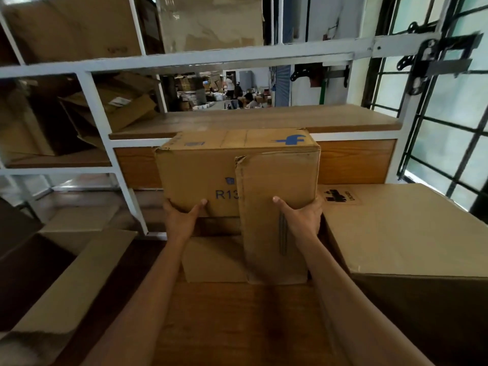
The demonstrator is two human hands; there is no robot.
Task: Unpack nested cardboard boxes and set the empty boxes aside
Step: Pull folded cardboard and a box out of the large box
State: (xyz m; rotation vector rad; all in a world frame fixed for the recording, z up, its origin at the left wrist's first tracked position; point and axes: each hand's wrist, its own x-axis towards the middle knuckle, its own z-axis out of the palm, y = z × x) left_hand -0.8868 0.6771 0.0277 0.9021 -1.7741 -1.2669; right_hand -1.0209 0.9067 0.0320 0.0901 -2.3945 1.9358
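I hold a brown cardboard box [200, 167] printed "R13" with a blue logo, raised in front of the wooden shelf. My left hand [182, 215] grips its lower left corner. My right hand [301, 215] grips its lower right side, the thumb pressed on a long loose flap [272, 228] that hangs down the front of the box. Below the held box, partly hidden by the flap, sits another smaller cardboard box [214, 260] on the wooden table [237, 326].
A large closed cardboard box [406, 233] stands right beside my right hand. An open box [66, 273] lies at the left. White shelving [184, 59] holds flattened cartons [124, 107]. A wooden shelf [264, 118] runs behind. Barred windows [449, 122] are at the right.
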